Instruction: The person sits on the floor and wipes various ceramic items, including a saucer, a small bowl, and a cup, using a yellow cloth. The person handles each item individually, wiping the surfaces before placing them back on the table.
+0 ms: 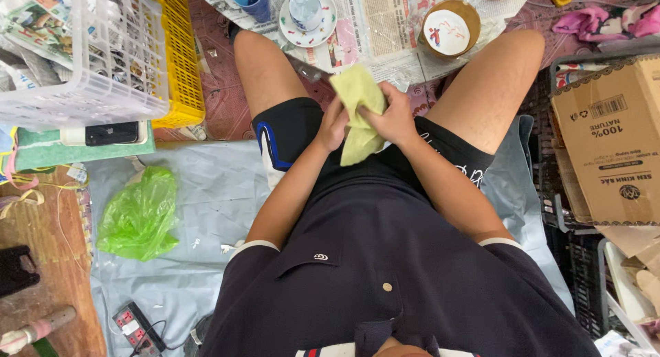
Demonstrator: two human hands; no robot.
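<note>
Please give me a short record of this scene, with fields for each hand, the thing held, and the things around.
left hand: grips the yellow-green cloth
right hand: grips the same cloth, touching the left hand
cloth: bunched between both hands, above the lap
ahead: saucer with cup, blue cup, on newspaper
left side: white basket, green bag
right side: cardboard box

We can't really see what's inside the yellow-green cloth (357, 116), since the left hand (334, 125) and right hand (393, 118) cover its middle. The white basket (82, 54), the cardboard box (612, 137) and the blue cup (251, 0) run off the frame edges.
</note>
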